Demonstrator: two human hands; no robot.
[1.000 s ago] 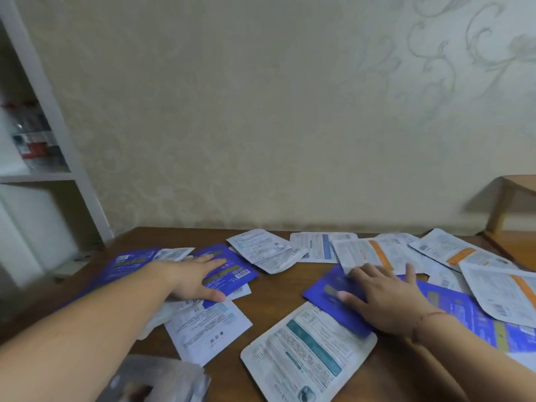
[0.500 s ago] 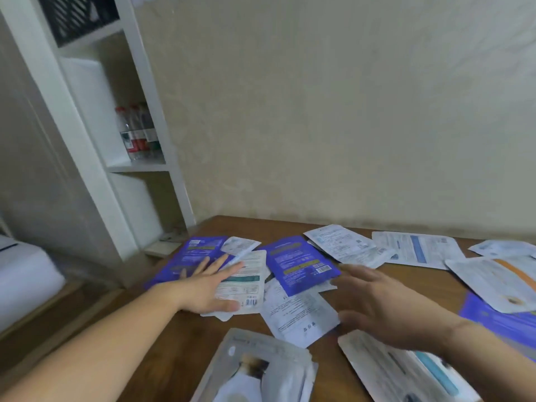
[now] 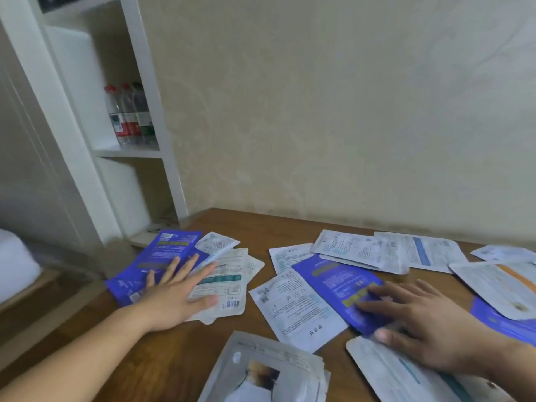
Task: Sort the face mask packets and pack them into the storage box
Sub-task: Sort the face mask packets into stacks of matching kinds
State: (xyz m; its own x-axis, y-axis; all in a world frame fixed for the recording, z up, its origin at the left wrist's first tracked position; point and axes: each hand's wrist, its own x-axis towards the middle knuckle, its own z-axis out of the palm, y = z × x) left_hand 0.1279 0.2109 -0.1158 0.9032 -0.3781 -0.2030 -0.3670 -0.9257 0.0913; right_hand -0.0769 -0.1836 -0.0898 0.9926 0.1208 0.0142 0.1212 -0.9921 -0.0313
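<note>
Flat face mask packets, blue and white, lie scattered over the brown wooden table (image 3: 179,352). My left hand (image 3: 177,294) lies flat with fingers spread on a blue packet (image 3: 156,259) and a white packet with a teal stripe (image 3: 226,282) at the table's left end. My right hand (image 3: 420,323) rests with straight fingers on another blue packet (image 3: 336,282) near the middle. A white packet (image 3: 293,311) lies between the hands. A grey stack of packets (image 3: 269,369) sits at the front edge. No storage box is in view.
More white packets (image 3: 385,250) lie along the wall side, and orange-striped ones (image 3: 499,285) at the right. A white shelf unit (image 3: 101,111) with water bottles (image 3: 129,114) stands left of the table. A white object (image 3: 14,265) sits low at the far left.
The view has swung further left. My left hand has slid onto the blue and teal-striped packets, and my right hand has come down onto the middle blue packet.
</note>
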